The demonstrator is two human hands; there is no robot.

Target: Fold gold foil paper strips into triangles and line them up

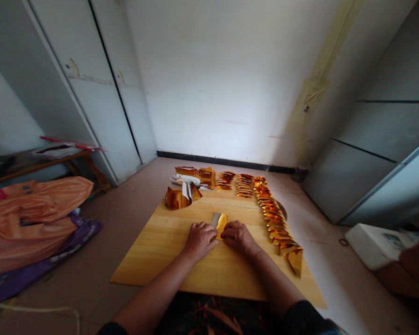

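While pressed on bench (167, 251): both hands
Left grip (199, 239): pinching gold foil sheet (219, 222)
Right grip (238, 236): pinching same sheet
Right of grip: folded foil row (275, 221)

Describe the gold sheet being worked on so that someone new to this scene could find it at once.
Start at the wooden board on the floor. At its middle, the left hand and right hand meet, both pressing on one small gold foil sheet. Unlike the row of folded gold pieces along the right edge, it lies alone and shows a silvery underside.
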